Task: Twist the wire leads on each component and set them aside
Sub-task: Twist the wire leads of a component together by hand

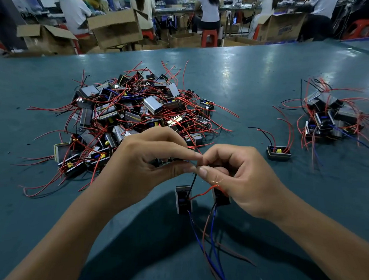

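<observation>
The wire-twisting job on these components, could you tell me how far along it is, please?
Early on. A small group sits set aside at right. Both hands pinch wire leads, two components hanging below. The big pile at left looks untouched.

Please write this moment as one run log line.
step: twisting leads | left hand: pinches black wire | right hand: pinches wire | component: hanging

Both hands (199,169) pinching wire lead (193,180), comps hanging.
</observation>
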### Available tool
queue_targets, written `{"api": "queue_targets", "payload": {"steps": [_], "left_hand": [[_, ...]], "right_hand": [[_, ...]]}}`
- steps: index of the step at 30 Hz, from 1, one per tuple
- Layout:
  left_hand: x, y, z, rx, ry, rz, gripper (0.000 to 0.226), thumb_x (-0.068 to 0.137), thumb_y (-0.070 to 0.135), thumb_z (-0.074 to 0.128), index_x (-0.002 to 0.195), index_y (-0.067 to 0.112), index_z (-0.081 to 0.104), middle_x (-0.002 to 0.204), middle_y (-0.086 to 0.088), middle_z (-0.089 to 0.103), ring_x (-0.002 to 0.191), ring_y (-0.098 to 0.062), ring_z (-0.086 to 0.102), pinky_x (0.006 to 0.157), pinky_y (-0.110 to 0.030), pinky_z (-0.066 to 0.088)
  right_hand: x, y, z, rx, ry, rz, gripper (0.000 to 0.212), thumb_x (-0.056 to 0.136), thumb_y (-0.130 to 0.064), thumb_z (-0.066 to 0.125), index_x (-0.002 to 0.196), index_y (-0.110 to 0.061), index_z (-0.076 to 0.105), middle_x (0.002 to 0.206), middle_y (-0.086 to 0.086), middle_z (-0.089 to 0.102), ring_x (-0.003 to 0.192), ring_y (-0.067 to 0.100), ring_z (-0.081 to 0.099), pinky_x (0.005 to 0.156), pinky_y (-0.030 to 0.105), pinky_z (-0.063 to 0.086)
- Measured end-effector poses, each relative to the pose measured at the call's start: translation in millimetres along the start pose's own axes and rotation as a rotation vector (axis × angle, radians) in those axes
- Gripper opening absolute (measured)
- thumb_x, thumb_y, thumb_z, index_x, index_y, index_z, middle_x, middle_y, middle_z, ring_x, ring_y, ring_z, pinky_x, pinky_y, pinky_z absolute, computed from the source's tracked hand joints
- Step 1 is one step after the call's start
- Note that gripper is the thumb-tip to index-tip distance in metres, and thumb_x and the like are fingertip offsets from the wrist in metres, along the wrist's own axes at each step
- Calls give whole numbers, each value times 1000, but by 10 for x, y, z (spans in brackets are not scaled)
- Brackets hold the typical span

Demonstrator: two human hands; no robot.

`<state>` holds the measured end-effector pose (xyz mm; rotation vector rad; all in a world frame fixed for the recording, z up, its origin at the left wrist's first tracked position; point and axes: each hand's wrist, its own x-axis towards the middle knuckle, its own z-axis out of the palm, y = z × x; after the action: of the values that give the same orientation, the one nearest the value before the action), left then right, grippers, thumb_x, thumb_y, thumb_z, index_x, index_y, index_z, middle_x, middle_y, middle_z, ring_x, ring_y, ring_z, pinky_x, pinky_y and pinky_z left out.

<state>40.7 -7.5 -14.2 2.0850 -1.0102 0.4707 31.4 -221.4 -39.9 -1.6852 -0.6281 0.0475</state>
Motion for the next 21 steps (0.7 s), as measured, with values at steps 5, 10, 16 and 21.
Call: {"api": "queue_targets", "payload": {"steps": [5, 10, 16, 21], "left_hand": [[-7, 5, -36, 26, -18, 38, 23, 84, 16, 75, 106, 17, 75, 95, -3, 64, 88, -15, 65, 78, -21, 48], [-11, 26, -49, 157, -14, 71, 14, 85, 26, 76, 96, 17, 80, 91, 0, 63, 81, -14, 60, 71, -21, 45], [1, 40, -76, 361, -25, 197, 20, 93, 32, 68, 93, 17, 81, 89, -1, 65, 74, -21, 53, 63, -38, 43], [-11, 41, -70, 390, -16, 192, 22, 95, 34, 67, 89, 16, 79, 88, 2, 65, 74, -23, 56, 62, -43, 44]], "right_hand": [[4, -6, -15, 57, -18, 30, 9, 91, -6, 68, 82, -9, 67, 59, 4, 36, 55, 16, 30, 50, 20, 33], [-2, -16, -13, 41, -42, 23, 8, 91, -6, 68, 83, -5, 64, 58, 3, 35, 56, 17, 32, 51, 22, 34], [-7, 0, -19, -21, -34, -9, 10, 88, -15, 67, 86, -6, 65, 56, -8, 37, 54, 10, 35, 51, 20, 37], [-7, 3, -4, -72, -15, -33, 7, 89, -17, 67, 85, -12, 66, 57, -8, 37, 53, 9, 34, 51, 20, 34]]}}
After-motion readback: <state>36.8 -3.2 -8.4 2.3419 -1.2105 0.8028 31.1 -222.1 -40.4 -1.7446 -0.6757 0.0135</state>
